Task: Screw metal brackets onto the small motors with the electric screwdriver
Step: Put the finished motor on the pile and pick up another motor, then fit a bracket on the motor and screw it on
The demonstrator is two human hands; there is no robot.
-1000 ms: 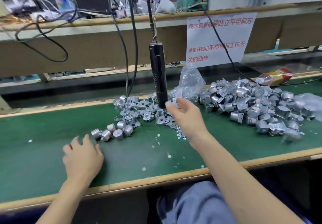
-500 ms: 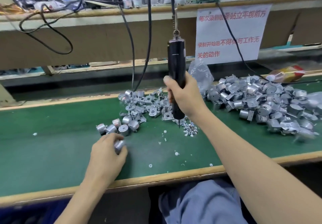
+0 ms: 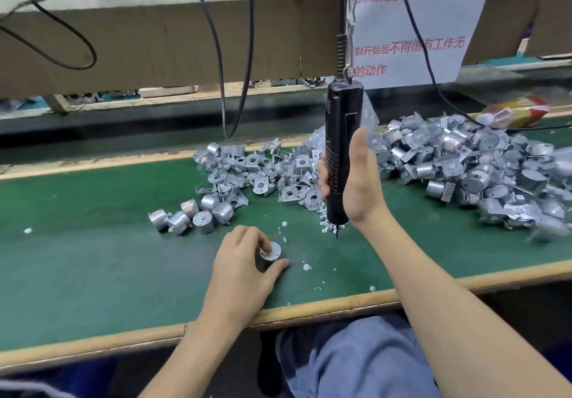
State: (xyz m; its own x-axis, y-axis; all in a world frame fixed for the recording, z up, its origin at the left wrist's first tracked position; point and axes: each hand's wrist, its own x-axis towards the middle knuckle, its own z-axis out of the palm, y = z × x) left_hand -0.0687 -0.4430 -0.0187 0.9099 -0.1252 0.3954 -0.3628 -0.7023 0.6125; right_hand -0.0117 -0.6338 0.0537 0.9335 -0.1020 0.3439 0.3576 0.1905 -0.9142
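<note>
The left hand (image 3: 244,261) has brought one small motor (image 3: 271,250) out of the loose group. It now pinches the motor upright on the green mat (image 3: 93,258), near the front edge, with the round silver face up and no bracket on it yet. Behind, the right hand (image 3: 360,181) still grips the hanging electric screwdriver (image 3: 342,137), its bit just over the loose screws (image 3: 328,224), probably to take one. The bracket pile (image 3: 263,175) lies farther back.

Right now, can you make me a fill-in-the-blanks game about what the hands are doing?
The right hand grips the electric screwdriver, whose body is ____.
The left hand holds one small motor on the ____ mat.
The screwdriver's tip points ____, toward the loose screws.
Missing words: black, green, down.
</note>
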